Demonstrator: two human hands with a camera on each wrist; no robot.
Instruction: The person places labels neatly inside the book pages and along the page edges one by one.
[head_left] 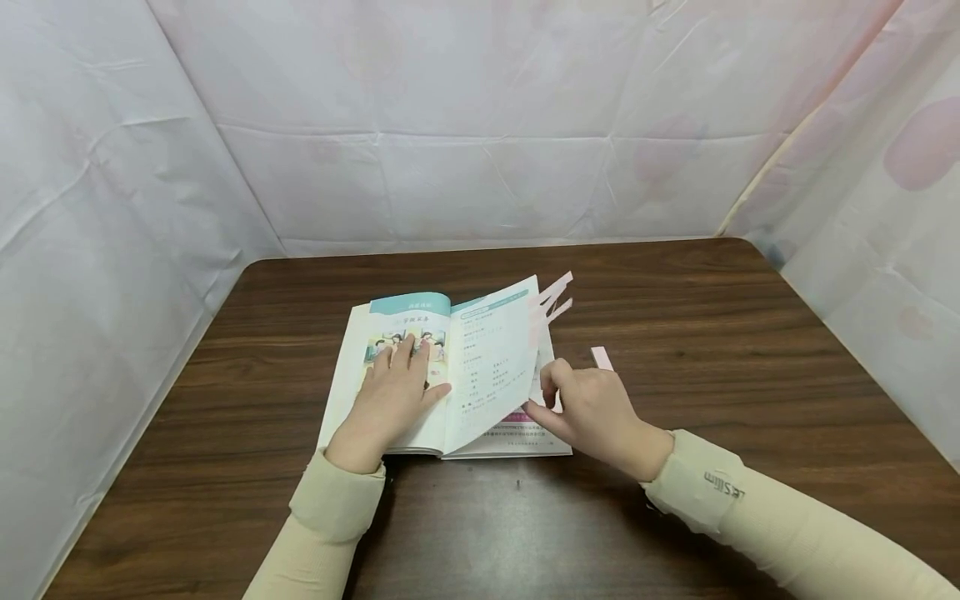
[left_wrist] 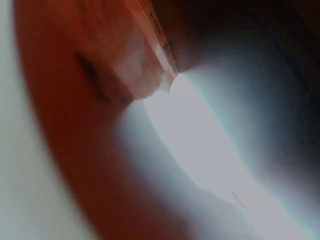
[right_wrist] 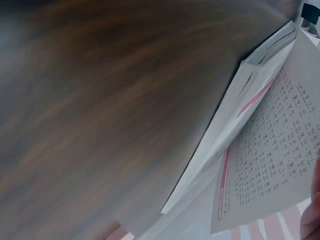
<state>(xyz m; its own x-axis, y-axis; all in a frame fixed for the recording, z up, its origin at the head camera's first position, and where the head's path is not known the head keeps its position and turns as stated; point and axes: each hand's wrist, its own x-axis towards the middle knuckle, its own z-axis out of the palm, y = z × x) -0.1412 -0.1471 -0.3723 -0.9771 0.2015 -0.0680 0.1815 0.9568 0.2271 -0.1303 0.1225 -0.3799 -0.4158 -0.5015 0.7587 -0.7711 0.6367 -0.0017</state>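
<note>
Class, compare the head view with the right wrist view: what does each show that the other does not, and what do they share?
Only the head view: the colour picture under the left hand, and the pale sheeting behind the table.

Only the right wrist view: the underside of the lifted page, covered in printed lines.

Both: the book, the raised page, the wooden tabletop, pink strips by the page's edge and at least part of the right hand.

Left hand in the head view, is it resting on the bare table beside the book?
No, the left hand lies on the left page of the open book, partly covering the coloured picture.
</note>
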